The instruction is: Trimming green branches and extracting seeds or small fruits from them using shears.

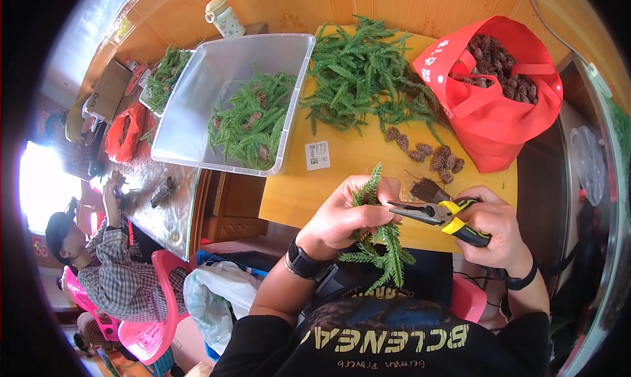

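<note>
My left hand [351, 216] is closed around a green artificial pine sprig [392, 253], whose tips stick out above and below the fingers. In my right hand [494, 229] are long-nose pliers [434, 213] with yellow and black handles. Their jaws point left and reach my left fingertips at the sprig; whether they grip a wire there is too small to tell. Just beyond the pliers, a bundle of thin dark brown stems [430, 190] lies on the yellow table [289, 192]. Several loose pine cones [445, 160] lie farther back.
A heap of pine sprigs [365, 75] covers the table's back. Right of it stands a red bag [483, 131] of pine cones; left, a clear plastic bin [190, 131] holds sprigs with cones. A white label [317, 155] lies between. Another person [125, 272] sits at the left table.
</note>
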`<action>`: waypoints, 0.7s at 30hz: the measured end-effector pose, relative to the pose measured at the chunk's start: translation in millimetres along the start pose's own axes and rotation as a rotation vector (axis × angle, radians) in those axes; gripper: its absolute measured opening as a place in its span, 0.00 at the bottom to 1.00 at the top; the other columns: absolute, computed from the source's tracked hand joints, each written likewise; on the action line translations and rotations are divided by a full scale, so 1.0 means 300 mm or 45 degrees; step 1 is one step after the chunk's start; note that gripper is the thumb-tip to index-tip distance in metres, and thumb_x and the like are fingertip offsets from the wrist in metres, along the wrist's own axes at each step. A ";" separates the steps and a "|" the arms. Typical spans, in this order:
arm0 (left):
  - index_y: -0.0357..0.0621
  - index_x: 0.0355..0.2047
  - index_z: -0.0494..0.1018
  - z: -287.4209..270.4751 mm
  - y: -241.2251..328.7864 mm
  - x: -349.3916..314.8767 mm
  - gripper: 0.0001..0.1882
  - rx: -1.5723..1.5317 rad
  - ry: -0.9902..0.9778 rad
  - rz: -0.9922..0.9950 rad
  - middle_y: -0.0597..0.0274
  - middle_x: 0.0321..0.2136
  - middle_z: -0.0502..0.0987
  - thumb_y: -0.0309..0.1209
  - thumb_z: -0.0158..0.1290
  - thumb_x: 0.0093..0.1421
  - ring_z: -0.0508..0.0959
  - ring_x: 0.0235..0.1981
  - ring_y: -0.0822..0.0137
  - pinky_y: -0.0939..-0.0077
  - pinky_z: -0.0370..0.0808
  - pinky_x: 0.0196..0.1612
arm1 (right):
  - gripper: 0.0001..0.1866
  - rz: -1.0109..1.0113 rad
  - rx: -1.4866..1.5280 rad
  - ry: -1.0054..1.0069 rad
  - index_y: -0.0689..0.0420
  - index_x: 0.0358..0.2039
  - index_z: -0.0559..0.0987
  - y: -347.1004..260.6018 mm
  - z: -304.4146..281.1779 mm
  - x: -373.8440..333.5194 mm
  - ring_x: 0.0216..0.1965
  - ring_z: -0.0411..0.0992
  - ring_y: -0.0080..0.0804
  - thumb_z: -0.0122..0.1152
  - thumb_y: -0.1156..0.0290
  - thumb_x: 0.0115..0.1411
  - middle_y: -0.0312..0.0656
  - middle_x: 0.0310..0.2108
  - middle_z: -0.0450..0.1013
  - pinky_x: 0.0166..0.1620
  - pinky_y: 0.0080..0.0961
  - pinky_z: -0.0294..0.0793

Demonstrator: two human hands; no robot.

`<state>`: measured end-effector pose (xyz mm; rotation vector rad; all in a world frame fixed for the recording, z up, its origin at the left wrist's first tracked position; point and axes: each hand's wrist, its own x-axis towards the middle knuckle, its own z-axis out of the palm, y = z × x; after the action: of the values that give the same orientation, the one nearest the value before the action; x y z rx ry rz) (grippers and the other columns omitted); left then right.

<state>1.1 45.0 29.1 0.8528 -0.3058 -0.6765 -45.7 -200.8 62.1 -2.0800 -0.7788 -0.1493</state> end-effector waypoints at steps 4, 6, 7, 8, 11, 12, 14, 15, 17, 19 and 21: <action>0.39 0.21 0.68 0.001 0.006 0.008 0.05 0.002 -0.007 0.007 0.60 0.21 0.67 0.26 0.53 0.45 0.68 0.24 0.67 0.74 0.63 0.29 | 0.10 -0.011 0.003 0.024 0.58 0.15 0.67 0.009 0.002 0.002 0.21 0.69 0.42 0.62 0.79 0.39 0.41 0.18 0.72 0.42 0.36 0.72; 0.39 0.21 0.68 0.005 0.010 0.009 0.05 0.035 -0.009 0.018 0.60 0.21 0.67 0.25 0.53 0.46 0.68 0.24 0.67 0.75 0.63 0.29 | 0.11 -0.003 0.011 0.044 0.58 0.14 0.67 0.015 0.011 -0.005 0.19 0.68 0.41 0.62 0.79 0.39 0.41 0.16 0.70 0.41 0.36 0.72; 0.39 0.20 0.67 0.011 0.014 0.010 0.05 0.085 0.010 0.061 0.60 0.20 0.67 0.24 0.53 0.45 0.68 0.24 0.67 0.75 0.63 0.29 | 0.11 0.001 0.020 0.061 0.58 0.14 0.66 0.017 0.012 -0.008 0.18 0.67 0.41 0.62 0.80 0.39 0.40 0.15 0.68 0.41 0.36 0.72; 0.40 0.19 0.67 0.014 0.015 0.011 0.05 0.135 0.029 0.104 0.60 0.20 0.68 0.22 0.53 0.45 0.68 0.24 0.67 0.76 0.64 0.28 | 0.11 0.001 0.021 0.061 0.58 0.14 0.66 0.019 0.009 -0.014 0.18 0.67 0.41 0.62 0.80 0.39 0.40 0.15 0.68 0.41 0.36 0.72; 0.39 0.19 0.68 0.016 0.012 0.018 0.06 0.700 0.170 0.405 0.61 0.20 0.68 0.19 0.55 0.44 0.69 0.23 0.68 0.76 0.65 0.28 | 0.08 0.073 -0.026 0.008 0.59 0.14 0.68 0.012 -0.001 -0.032 0.24 0.70 0.43 0.60 0.79 0.36 0.41 0.17 0.71 0.36 0.33 0.71; 0.39 0.20 0.70 0.008 0.023 0.018 0.07 1.212 0.208 0.645 0.61 0.19 0.68 0.17 0.57 0.41 0.69 0.22 0.67 0.76 0.66 0.26 | 0.08 0.130 -0.084 0.009 0.59 0.14 0.68 0.002 -0.005 -0.036 0.23 0.70 0.42 0.60 0.79 0.37 0.41 0.17 0.71 0.36 0.33 0.72; 0.40 0.21 0.71 0.018 0.008 0.017 0.09 1.672 0.363 1.001 0.62 0.19 0.67 0.17 0.58 0.39 0.69 0.21 0.66 0.76 0.66 0.25 | 0.08 0.181 -0.132 0.004 0.59 0.15 0.68 -0.019 -0.007 -0.034 0.23 0.70 0.42 0.60 0.79 0.37 0.41 0.16 0.70 0.36 0.33 0.72; 0.40 0.21 0.71 0.016 0.000 0.023 0.09 1.823 0.380 1.166 0.62 0.19 0.67 0.17 0.58 0.39 0.69 0.20 0.64 0.76 0.66 0.23 | 0.08 0.234 -0.111 0.022 0.59 0.14 0.68 -0.035 -0.004 -0.026 0.21 0.67 0.42 0.60 0.79 0.38 0.41 0.15 0.67 0.38 0.34 0.72; 0.40 0.21 0.71 0.019 -0.004 0.022 0.09 1.694 0.393 1.103 0.62 0.19 0.67 0.16 0.57 0.40 0.69 0.21 0.65 0.76 0.66 0.24 | 0.09 0.292 -0.092 0.043 0.60 0.13 0.67 -0.046 0.004 -0.016 0.18 0.65 0.42 0.60 0.79 0.39 0.41 0.13 0.64 0.40 0.35 0.72; 0.39 0.21 0.70 0.012 -0.011 0.022 0.08 1.563 0.405 1.042 0.62 0.19 0.67 0.16 0.57 0.40 0.69 0.21 0.66 0.76 0.66 0.25 | 0.08 0.162 -0.043 0.083 0.61 0.15 0.68 -0.040 0.006 -0.002 0.25 0.69 0.46 0.61 0.78 0.38 0.44 0.19 0.70 0.43 0.37 0.71; 0.38 0.22 0.72 -0.007 -0.025 0.024 0.07 1.037 0.333 0.840 0.64 0.19 0.66 0.17 0.57 0.40 0.66 0.19 0.69 0.78 0.63 0.23 | 0.09 0.159 -0.052 0.063 0.60 0.15 0.67 -0.019 -0.001 -0.019 0.31 0.69 0.49 0.61 0.76 0.38 0.45 0.22 0.71 0.42 0.38 0.70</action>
<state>4.4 38.0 21.9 1.4963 -0.6052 0.2170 -53.4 -201.5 64.1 -2.1487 -0.6188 -0.1478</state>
